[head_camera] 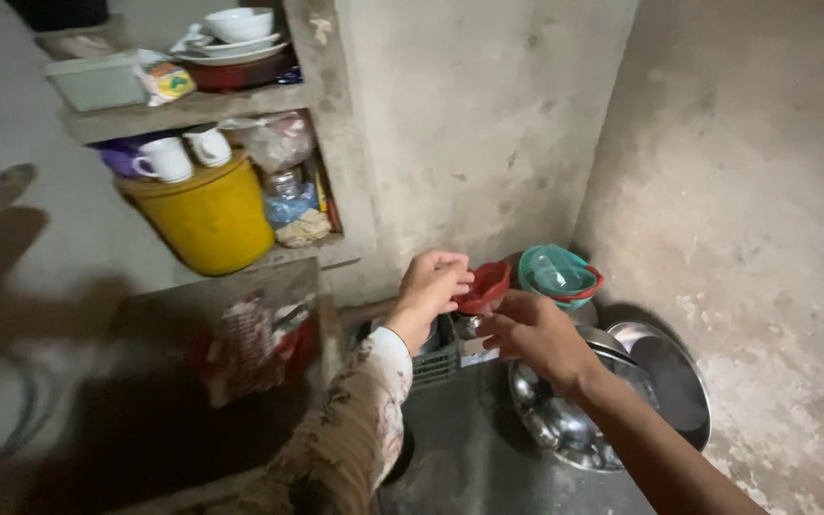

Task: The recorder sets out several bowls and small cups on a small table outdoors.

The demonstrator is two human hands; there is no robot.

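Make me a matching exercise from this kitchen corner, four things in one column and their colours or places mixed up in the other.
Things:
1. bucket
2. small bowl at the left hand
3. white mugs
4. steel bowl under the right hand

Colour or place:
A. standing on the bucket's lid
B. red
C. yellow, in the lower wall shelf
D. shiny metal, down on the dark counter

Pairs: 1-C, 2-B, 3-A, 4-D

dim indoor light | deep shadow lower left | left edge motion-blurred | centre fairly sharp
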